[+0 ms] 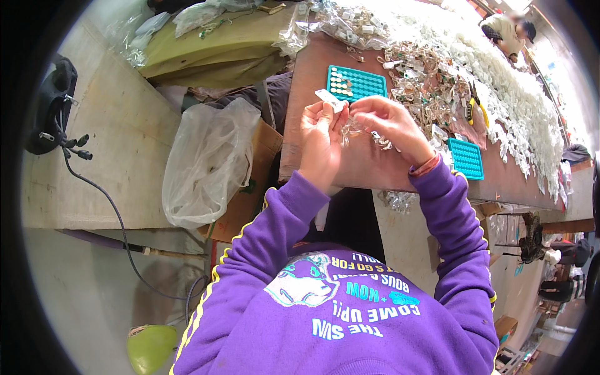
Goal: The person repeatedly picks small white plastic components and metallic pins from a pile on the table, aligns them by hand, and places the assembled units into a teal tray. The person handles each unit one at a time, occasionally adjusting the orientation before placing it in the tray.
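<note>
Left hand point(320, 139) pinches one flat white piece point(328, 98), right hand point(395, 125) curls half-open, hold unclear, near two teal rectangular plastic trays point(374, 86) point(465, 159).

The small, flat white piece point(327, 98) looks to me like smooth plastic, as does the teal rectangular tray point(370, 85). The purple sweatshirt point(262, 219) is matt cloth, the crumpled translucent bag point(203, 165) glossy plastic.

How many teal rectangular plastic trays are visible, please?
2: one teal rectangular plastic tray beyond the left hand, another teal tray right of the right hand. Others may be hidden.
</note>
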Demonstrator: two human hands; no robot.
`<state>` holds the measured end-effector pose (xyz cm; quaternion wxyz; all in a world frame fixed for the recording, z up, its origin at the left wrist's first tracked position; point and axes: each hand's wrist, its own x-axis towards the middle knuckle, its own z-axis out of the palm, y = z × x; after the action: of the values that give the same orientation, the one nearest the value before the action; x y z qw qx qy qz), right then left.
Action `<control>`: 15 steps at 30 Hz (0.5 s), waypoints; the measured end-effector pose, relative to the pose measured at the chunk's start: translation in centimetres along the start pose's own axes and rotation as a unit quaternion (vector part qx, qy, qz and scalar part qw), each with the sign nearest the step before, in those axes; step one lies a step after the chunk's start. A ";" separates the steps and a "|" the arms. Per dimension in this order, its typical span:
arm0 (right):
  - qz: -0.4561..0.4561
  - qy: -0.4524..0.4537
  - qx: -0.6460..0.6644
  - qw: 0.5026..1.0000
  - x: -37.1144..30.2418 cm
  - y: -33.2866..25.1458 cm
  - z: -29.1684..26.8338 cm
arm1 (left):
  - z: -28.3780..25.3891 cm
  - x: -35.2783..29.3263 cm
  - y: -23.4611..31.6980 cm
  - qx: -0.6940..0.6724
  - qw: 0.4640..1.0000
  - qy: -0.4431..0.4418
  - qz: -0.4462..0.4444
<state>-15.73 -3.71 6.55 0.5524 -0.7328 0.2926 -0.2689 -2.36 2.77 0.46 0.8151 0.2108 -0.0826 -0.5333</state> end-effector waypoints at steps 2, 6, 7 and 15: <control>-0.063 0.062 -0.212 0.973 1.9 0.2 -1.3 | -0.2 -0.3 0.3 -0.001 0.999 -0.015 0.028; -0.155 0.103 -0.435 0.881 6.4 2.5 -2.2 | -0.6 -0.6 0.6 0.055 0.998 -0.003 0.011; -0.158 0.114 -0.431 0.881 7.5 3.1 -2.2 | -0.7 -0.7 0.6 0.063 0.998 -0.004 0.003; -0.139 0.072 -0.476 0.865 11.3 4.9 -2.3 | -1.5 -0.8 0.4 0.076 0.996 -0.039 -0.019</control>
<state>-10.29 -14.50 3.23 0.0708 -0.9184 0.3188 -0.2233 -1.81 4.07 -0.61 0.7827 0.2526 -0.1504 -0.5486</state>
